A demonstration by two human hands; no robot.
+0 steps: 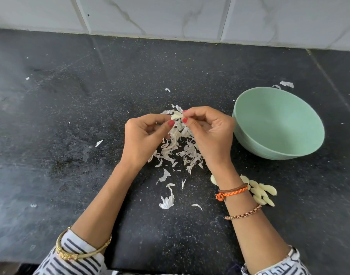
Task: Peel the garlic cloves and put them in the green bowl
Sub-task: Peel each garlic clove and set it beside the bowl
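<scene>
Left hand (144,137) is raised over the dark counter (71,116), palm turned up toward the camera, the fingers curled in. Its thumb and first finger pinch one end of a garlic clove (176,116). At 3 o'clock from it, the right hand (210,133) has the same pose, fingers curled and thumb tip pressed on the other end of the clove, so the two hands meet at the clove. How much skin is on the clove is hard to see, because the fingertips cover part of it.

Under and between the hands lies a pile of garlic skins (178,147), partly hidden by both hands. More loose pieces are scattered toward 6 o'clock from the pile.

The left forearm has a gold bangle (81,249) near the striped sleeve (71,261), which is cut off by the bottom edge. The right wrist has an orange cord (231,192) and a chain bracelet (243,213).

Peeled cloves (263,193) lie on the counter at 5 o'clock from the right hand, some hidden behind the wrist. The green bowl (279,122) stands at 3 o'clock from the right hand, just beside it; nothing shows in the part of its inside that can be seen, and the near wall hides the rest.

No writing can be read anywhere.
</scene>
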